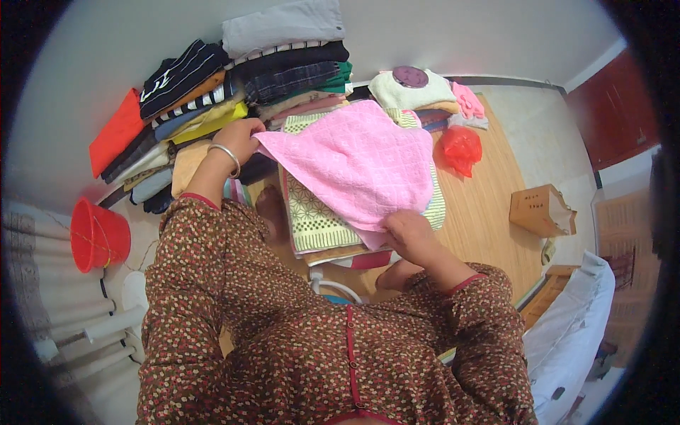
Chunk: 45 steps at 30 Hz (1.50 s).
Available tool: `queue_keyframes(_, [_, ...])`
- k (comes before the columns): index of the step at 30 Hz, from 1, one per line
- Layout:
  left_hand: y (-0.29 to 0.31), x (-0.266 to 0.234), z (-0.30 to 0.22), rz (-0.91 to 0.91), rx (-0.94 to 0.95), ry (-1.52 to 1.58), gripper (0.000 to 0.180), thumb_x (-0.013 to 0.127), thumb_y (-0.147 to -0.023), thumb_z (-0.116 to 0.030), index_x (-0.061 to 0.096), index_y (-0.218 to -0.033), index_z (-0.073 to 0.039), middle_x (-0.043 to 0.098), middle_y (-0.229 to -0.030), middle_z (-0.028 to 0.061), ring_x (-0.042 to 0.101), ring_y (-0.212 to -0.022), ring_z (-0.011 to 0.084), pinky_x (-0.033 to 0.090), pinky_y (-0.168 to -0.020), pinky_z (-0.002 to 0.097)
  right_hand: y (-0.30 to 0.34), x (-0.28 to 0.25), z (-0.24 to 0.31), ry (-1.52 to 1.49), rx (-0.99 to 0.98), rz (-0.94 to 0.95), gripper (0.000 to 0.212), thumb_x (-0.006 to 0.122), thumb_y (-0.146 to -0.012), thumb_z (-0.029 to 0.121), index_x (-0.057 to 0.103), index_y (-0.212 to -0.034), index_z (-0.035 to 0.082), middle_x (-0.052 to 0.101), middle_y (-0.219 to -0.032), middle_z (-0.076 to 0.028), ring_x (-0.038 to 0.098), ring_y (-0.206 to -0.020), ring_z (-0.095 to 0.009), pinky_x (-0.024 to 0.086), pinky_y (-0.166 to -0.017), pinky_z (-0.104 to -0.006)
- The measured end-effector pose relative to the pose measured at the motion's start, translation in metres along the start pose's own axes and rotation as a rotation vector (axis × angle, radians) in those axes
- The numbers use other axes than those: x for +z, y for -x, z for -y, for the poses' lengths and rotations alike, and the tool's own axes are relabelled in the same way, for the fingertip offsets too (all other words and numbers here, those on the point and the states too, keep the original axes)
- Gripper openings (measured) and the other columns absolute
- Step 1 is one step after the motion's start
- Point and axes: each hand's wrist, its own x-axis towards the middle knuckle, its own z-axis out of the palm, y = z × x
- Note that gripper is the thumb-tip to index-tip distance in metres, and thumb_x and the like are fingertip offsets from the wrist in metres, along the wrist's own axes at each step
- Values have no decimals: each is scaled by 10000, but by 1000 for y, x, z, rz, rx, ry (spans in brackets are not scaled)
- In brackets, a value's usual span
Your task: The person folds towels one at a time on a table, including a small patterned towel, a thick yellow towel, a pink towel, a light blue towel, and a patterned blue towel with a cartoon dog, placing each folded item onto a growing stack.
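A pink towel (354, 159) with a quilted-looking weave is spread at a slant over a stack of folded cloths. My left hand (239, 140), with a bangle at the wrist, pinches the towel's left corner and holds it off the stack. At the towel's near edge, my right hand (409, 235) grips another part of it between closed fingers. Beneath lies a green-and-cream patterned cloth (315, 216), partly covered by the pink one. Other folded layers show at the stack's near side.
Tall piles of folded clothes (283, 78) stand along the wall at the far left. A white garment (407, 91) tops a smaller pile behind. Rightward are a red plastic bag (462, 150) and a brown paper bag (540, 210). A red bucket (99, 234) stands at left.
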Motion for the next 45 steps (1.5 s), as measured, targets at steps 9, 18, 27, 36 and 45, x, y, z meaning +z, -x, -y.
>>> queue_keyframes(9, [1,-3,-4,57,-19,-28,172,561,-748,-133,614,-911,-120,636,-878,114,594,-844,298,464,-733,367,0,11,12,191,-314,62,227,462,-757,165,550,-957,104,537,-933,-43,504,-934,-207,386,-784,-341])
queue_keyframes(18, [1,-1,-2,20,-24,-63,179,550,-774,-168,616,-933,-120,636,-875,128,592,-855,313,462,-745,380,-4,21,7,102,-134,-8,316,585,-629,51,578,-940,105,551,-959,-55,510,-909,-236,382,-805,-349])
queue_keyframes(27, [17,-29,-23,-39,-172,1161,215,505,-857,-114,547,-1051,-30,620,-851,84,639,-675,161,523,-522,242,11,-51,-1,-590,249,-473,201,553,-750,-7,589,-943,36,576,-901,-71,560,-845,-184,455,-733,-290])
queue_keyframes(36, [66,-193,-123,-265,529,1043,334,612,-764,15,518,-1074,-67,586,-998,60,582,-945,163,492,-822,299,12,-257,47,-835,-83,-1058,126,542,-887,145,525,-958,42,547,-860,8,501,-830,-84,409,-714,-226])
queue_keyframes(45, [77,-194,-128,-275,611,695,126,575,-828,-43,520,-940,-67,495,-877,-5,471,-801,77,432,-662,221,12,-274,38,-779,134,-969,177,522,-903,247,531,-922,71,517,-805,42,460,-747,-48,379,-669,-203])
